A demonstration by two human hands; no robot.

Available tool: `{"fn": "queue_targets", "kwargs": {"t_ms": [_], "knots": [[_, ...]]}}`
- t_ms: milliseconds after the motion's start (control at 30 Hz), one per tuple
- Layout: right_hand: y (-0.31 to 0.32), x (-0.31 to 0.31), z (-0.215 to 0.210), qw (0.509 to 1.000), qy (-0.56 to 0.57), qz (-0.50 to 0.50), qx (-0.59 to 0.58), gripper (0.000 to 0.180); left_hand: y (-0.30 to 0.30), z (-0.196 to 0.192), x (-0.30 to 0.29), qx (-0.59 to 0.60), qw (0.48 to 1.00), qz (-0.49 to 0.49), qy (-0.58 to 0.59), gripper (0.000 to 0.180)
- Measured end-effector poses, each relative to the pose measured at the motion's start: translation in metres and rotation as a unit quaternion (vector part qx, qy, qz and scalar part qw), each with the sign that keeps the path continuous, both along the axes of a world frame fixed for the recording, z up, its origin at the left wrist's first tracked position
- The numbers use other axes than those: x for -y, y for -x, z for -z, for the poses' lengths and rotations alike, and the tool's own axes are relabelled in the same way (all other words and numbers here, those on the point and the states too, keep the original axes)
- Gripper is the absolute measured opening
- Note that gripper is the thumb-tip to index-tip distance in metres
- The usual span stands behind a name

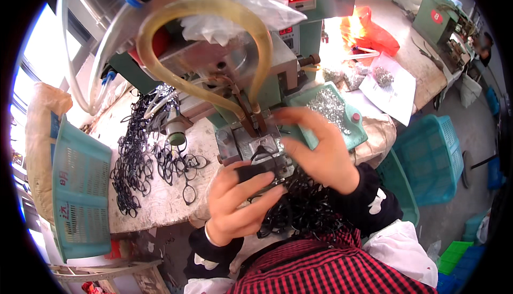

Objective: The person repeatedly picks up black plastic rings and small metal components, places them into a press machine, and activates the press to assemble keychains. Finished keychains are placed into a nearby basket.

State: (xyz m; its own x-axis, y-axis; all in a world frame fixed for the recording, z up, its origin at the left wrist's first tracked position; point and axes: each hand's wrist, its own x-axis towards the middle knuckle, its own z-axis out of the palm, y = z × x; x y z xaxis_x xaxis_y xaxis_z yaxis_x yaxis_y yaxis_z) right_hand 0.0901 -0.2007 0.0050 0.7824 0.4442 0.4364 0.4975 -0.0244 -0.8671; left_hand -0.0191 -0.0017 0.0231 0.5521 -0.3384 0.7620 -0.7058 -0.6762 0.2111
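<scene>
My left hand (239, 203) is closed on a black eyeglass frame (265, 158), holding it against the metal fixture (239, 140) of a bench machine. The fingers hide part of the frame. My right hand (324, 152) is beside the fixture on its right, thumb and forefinger apart, with nothing visible between them. Two dark metal prongs (255, 126) of the machine come down just above the fixture. Below my hands, many black frames (304, 203) lie heaped over my lap.
More black frames (133, 155) cover the bench at left, beside a teal basket (83, 187). A green tray (359, 134) of small metal parts stands right of the fixture. A yellowish hose (206, 5) loops overhead. Teal baskets (427, 160) stand on the floor at right.
</scene>
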Motion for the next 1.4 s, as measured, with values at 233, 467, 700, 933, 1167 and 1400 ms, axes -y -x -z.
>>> {"fn": "queue_targets", "kwargs": {"t_ms": [233,467,700,933,1167,1400], "knots": [[-0.053,0.052,0.084,0.895,0.288,0.299,0.166,0.017,-0.007,0.008,0.003,-0.011,0.999,-0.011,-0.048,0.039],[-0.062,0.039,0.090,0.898,0.244,0.195,0.310,0.012,-0.003,0.005,0.008,-0.040,0.999,-0.018,-0.021,0.039],[-0.079,0.041,0.078,0.886,0.260,0.241,0.299,0.011,0.059,-0.002,-0.029,0.006,0.965,-0.257,-0.059,0.037],[-0.066,0.043,0.073,0.948,0.106,0.256,0.158,0.009,0.117,0.043,-0.151,-0.212,0.768,-0.601,0.064,0.023],[-0.051,0.047,0.074,0.946,0.073,0.287,0.128,0.009,0.100,0.148,-0.155,-0.224,0.726,-0.635,0.139,0.021],[-0.007,0.060,0.058,0.954,0.026,0.297,0.041,0.014,0.084,0.076,-0.128,-0.112,0.772,-0.363,0.510,0.021]]}}
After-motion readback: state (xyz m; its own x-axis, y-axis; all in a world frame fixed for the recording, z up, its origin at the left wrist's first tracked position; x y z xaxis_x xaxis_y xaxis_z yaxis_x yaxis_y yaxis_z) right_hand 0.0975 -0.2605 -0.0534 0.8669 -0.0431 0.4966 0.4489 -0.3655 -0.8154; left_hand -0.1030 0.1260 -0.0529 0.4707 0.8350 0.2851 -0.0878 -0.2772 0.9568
